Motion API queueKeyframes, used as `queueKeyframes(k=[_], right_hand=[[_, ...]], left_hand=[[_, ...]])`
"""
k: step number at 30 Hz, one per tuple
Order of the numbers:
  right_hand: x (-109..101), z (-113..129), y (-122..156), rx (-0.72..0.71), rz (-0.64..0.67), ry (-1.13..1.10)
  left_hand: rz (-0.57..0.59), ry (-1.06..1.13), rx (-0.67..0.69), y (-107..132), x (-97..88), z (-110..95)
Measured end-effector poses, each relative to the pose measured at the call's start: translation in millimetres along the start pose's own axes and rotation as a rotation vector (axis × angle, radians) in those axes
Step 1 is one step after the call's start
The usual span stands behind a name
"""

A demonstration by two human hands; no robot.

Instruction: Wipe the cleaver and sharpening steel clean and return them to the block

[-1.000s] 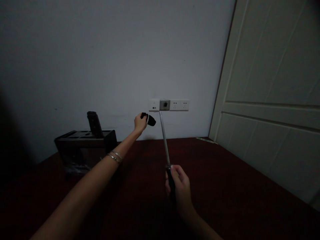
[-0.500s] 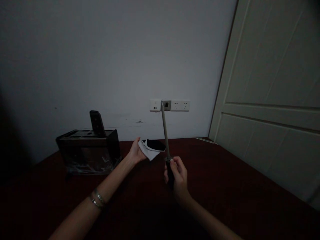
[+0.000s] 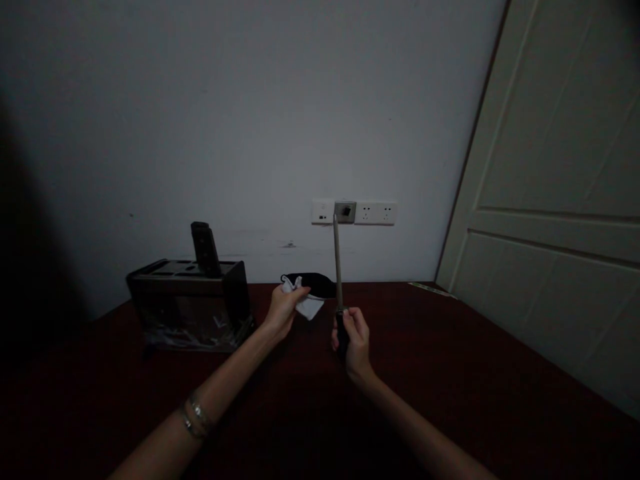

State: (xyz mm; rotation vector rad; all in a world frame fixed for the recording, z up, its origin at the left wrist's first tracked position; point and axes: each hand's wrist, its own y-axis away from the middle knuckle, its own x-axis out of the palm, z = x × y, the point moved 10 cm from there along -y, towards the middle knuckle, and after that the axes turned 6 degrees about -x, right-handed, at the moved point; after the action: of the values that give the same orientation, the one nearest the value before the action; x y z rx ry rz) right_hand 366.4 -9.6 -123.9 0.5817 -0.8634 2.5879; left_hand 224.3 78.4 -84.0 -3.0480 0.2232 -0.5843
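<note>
My left hand (image 3: 281, 312) is closed on a cloth (image 3: 311, 308), pinched between thumb and fingers. The cloth is white on one side, with a black part spreading out behind it towards the right. My right hand (image 3: 358, 341) wraps round the black handle of a sharpening steel (image 3: 339, 267). Its long grey rod points up, its tip overlapping the wall outlets in view. The cloth's black end lies close to the rod; whether they touch I cannot tell.
On the left of the dark red table (image 3: 420, 373) stands a black knife block (image 3: 187, 317) with black handles (image 3: 205, 248) sticking up. Behind are the wall and several socket plates (image 3: 377, 213). A panelled door (image 3: 550, 280) borders the right, near a thin printed strip (image 3: 433, 289).
My left hand has turned over and closed its thumb on the cloth, bunching it. My right hand still grips the steel, now more upright. The view has shifted slightly left.
</note>
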Motion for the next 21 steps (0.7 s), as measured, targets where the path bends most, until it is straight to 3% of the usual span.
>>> queueKeyframes(k=[3,5,13,18,21], right_hand=[[-8,-8,1,0.024,-0.021,0.051],[-13,-9,1,0.026,-0.038,0.087],[-13,-4,-1,0.002,-0.019,0.169],[-14,8,-1,-0.037,-0.024,0.224],[-11,13,0,-0.051,0.000,0.237]], left_hand=[[-0.125,-0.133,0.244,15,-5.6,-18],[-0.103,-0.233,0.416,30,2.5,-29],[0.361,-0.611,0.795,84,57.7,-22],[0.502,-0.691,0.947,99,68.7,-21],[0.535,-0.700,0.946,99,70.1,-22]])
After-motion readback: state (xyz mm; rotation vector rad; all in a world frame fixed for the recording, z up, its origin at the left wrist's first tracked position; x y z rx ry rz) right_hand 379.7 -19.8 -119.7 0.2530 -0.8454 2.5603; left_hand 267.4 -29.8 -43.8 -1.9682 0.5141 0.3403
